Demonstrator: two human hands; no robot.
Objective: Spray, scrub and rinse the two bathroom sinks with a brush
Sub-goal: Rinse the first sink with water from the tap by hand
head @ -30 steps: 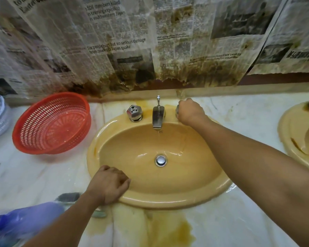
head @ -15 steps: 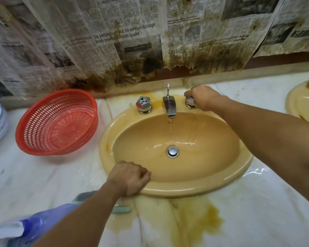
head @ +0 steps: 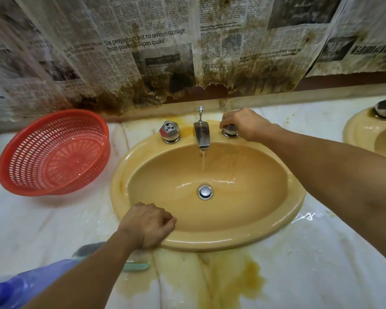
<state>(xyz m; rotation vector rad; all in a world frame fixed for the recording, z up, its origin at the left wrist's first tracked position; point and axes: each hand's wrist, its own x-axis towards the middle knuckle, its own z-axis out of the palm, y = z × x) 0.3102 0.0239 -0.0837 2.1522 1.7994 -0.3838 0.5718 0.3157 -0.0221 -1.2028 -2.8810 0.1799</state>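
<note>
head view: the right hand (head: 243, 123) is reaching across the yellow sink (head: 276, 224) from the right, its forearm crossing above the bowl's right rim. its fingers are curling down round the right tap knob (head: 230, 130) and grasping it. the left hand (head: 147, 224) is resting on the sink's front rim, knuckles up and fingers clenched into a loose fist with nothing in it. a thin stream of water (head: 202, 161) is running from the chrome spout (head: 202, 134) into the bowl, landing above the closed drain stopper (head: 205, 192). the left tap knob (head: 169, 131) is standing untouched beside the spout.

the brush (head: 138, 265) is lying on the marble counter (head: 321, 264) just in front of the sink, and the left forearm is hiding most of it; only a teal handle end and some grey bristles are showing. a blue spray bottle (head: 31, 284) is lying at the lower left corner. a red plastic basket (head: 54, 152) is sitting tilted to the left of the sink. the second sink (head: 354, 130) is showing at the right edge with one knob (head: 384, 110). stained newspaper (head: 143, 52) is covering the wall behind, and a yellow stain (head: 239, 277) is spreading over the counter below the rim.
</note>
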